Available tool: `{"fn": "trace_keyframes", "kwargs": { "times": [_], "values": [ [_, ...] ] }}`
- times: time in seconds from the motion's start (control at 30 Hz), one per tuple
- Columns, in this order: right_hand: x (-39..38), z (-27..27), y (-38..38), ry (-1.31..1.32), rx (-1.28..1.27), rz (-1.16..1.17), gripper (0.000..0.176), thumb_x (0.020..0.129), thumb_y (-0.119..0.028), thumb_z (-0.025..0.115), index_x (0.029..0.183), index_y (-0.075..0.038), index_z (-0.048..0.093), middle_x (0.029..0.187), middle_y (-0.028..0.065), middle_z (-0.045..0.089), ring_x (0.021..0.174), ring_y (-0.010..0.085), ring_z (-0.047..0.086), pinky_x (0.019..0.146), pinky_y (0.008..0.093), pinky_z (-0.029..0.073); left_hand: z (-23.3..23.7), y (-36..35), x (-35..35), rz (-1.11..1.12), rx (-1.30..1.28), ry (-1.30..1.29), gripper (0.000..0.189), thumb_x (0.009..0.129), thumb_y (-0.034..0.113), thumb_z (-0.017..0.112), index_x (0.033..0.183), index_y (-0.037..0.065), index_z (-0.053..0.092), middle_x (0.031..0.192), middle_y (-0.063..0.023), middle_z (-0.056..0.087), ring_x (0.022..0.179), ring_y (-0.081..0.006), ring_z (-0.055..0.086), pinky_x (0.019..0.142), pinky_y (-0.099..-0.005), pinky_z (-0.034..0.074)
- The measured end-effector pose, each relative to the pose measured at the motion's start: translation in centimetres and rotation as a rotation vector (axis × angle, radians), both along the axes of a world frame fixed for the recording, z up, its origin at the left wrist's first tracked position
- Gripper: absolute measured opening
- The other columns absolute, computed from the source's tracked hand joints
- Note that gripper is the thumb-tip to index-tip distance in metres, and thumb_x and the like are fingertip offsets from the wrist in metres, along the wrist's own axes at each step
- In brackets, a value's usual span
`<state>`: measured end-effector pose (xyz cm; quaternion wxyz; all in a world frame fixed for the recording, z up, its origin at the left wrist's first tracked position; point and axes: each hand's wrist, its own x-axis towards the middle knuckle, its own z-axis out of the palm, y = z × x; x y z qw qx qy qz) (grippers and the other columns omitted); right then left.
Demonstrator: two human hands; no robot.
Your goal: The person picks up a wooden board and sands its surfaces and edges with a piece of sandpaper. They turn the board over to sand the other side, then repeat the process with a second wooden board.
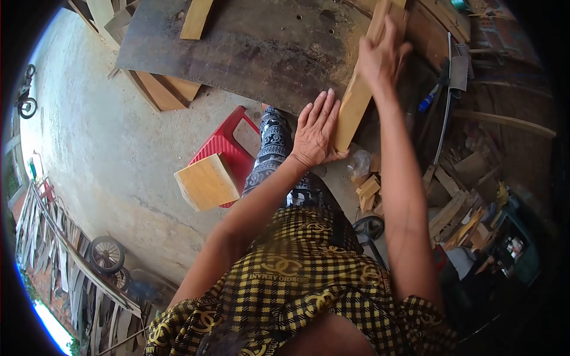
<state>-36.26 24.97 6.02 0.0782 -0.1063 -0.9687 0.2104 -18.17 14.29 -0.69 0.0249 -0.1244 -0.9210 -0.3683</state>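
A long, pale wooden board [354, 110] lies along the right side of a dark, worn worktop [255, 59], its near end jutting past the edge. My left hand [316, 133] rests beside that near end with fingers stretched out and flat, the thumb near the board's end corner. Farther up, my right hand [380, 62] is over the board, smeared by motion. Whether it grips anything is not clear.
Below the worktop stands a red plastic stool [228, 139] bearing a square wooden piece [206, 183]. Wood offcuts [369, 193] litter the floor at right. A blue tool [427, 99] lies near a metal strip. Stacked slats and a wheel [107, 254] are at lower left.
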Motion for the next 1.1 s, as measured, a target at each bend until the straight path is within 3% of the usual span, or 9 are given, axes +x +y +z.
{"fn": "trace_keyframes", "kwargs": {
  "times": [0.03, 0.1, 0.27, 0.3, 0.4, 0.5, 0.7, 0.87, 1.1],
  "values": [
    [-3.3, -0.1, 0.3, -0.001, 0.026, -0.052, 0.069, 0.082, -0.036, 0.06, 0.145, -0.03, 0.033, 0.121, 0.0318, 0.041, 0.108, 0.054, 0.052, 0.096, 0.0532, 0.043, 0.1, 0.0, 0.0, 0.001, -0.007, -0.003, 0.109, 0.06, 0.059, 0.072, 0.146, 0.003, 0.034, 0.157, -0.0183, 0.025, 0.146, -0.0309, 0.022, 0.116, -0.046, 0.014],
    [-7.2, 3.3, -0.8, -0.159, -0.323, -0.089, 0.067, 0.091, -0.023, 0.053, 0.15, -0.031, 0.022, 0.155, 0.0319, 0.005, 0.127, 0.0549, 0.039, 0.091, 0.0521, 0.052, 0.1, -0.1, -0.1, -0.01, 0.006, -0.01, 0.109, 0.061, 0.059, 0.072, 0.146, 0.003, 0.034, 0.157, -0.0181, 0.025, 0.146, -0.031, 0.022, 0.116, -0.0463, 0.014],
    [-5.6, 2.0, 0.2, -0.152, -0.219, 0.024, 0.071, 0.091, -0.026, 0.055, 0.151, -0.034, 0.019, 0.158, 0.0262, -0.002, 0.12, 0.0457, 0.052, 0.082, 0.0478, 0.057, 0.3, -0.2, -0.1, -0.002, -0.011, 0.028, 0.108, 0.062, 0.059, 0.072, 0.146, 0.003, 0.033, 0.156, -0.0176, 0.026, 0.146, -0.0312, 0.023, 0.116, -0.0468, 0.014],
    [-3.6, 0.2, 0.7, -0.031, 0.008, 0.049, 0.07, 0.082, -0.037, 0.06, 0.146, -0.03, 0.032, 0.123, 0.0321, 0.04, 0.11, 0.0545, 0.051, 0.096, 0.0542, 0.043, 0.2, -0.2, 0.0, -0.003, -0.01, 0.023, 0.108, 0.062, 0.059, 0.072, 0.146, 0.003, 0.033, 0.156, -0.0175, 0.027, 0.145, -0.0313, 0.023, 0.116, -0.0469, 0.014],
    [7.0, 1.0, 0.3, -0.064, -0.06, 0.081, 0.072, 0.08, -0.025, 0.059, 0.147, -0.027, 0.032, 0.119, 0.0319, 0.038, 0.104, 0.0554, 0.051, 0.09, 0.0601, 0.044, 0.0, 0.1, 0.0, 0.011, -0.014, 0.044, 0.111, 0.06, 0.061, 0.072, 0.146, 0.002, 0.034, 0.156, -0.0169, 0.027, 0.145, -0.0315, 0.023, 0.116, -0.0471, 0.015],
    [13.2, 0.6, 1.3, -0.016, -0.045, 0.129, 0.073, 0.08, -0.022, 0.062, 0.147, -0.025, 0.034, 0.107, 0.0273, 0.042, 0.093, 0.0496, 0.055, 0.077, 0.0528, 0.05, -0.1, 0.2, 0.0, 0.022, -0.032, 0.059, 0.114, 0.058, 0.064, 0.072, 0.145, 0.002, 0.035, 0.156, -0.0169, 0.028, 0.146, -0.0311, 0.023, 0.116, -0.0461, 0.013],
    [1.6, 1.0, 1.3, 0.014, -0.021, 0.02, 0.07, 0.079, -0.023, 0.062, 0.144, -0.024, 0.036, 0.109, 0.0306, 0.043, 0.102, 0.0503, 0.052, 0.087, 0.0556, 0.046, -0.2, 0.2, -0.1, 0.018, -0.041, 0.068, 0.108, 0.062, 0.059, 0.072, 0.145, 0.001, 0.034, 0.156, -0.0165, 0.028, 0.145, -0.0303, 0.025, 0.115, -0.0446, 0.013],
    [-12.6, 0.1, 2.7, 0.087, -0.144, -0.016, 0.07, 0.081, -0.026, 0.058, 0.145, -0.027, 0.029, 0.134, 0.0416, 0.025, 0.119, 0.0598, 0.041, 0.1, 0.058, 0.04, 0.1, 0.1, -0.2, 0.015, -0.039, 0.036, 0.106, 0.065, 0.059, 0.07, 0.147, 0.003, 0.034, 0.156, -0.0145, 0.029, 0.144, -0.028, 0.028, 0.112, -0.043, 0.021],
    [-9.2, 1.6, 1.5, -0.05, -0.179, -0.043, 0.072, 0.083, -0.024, 0.054, 0.149, -0.029, 0.024, 0.138, 0.0417, 0.023, 0.125, 0.0596, 0.036, 0.102, 0.0594, 0.037, 0.1, -0.1, 0.1, -0.012, -0.066, 0.028, 0.109, 0.065, 0.063, 0.069, 0.148, 0.002, 0.031, 0.156, -0.0159, 0.029, 0.144, -0.0298, 0.027, 0.112, -0.0445, 0.021]
  ]
}}
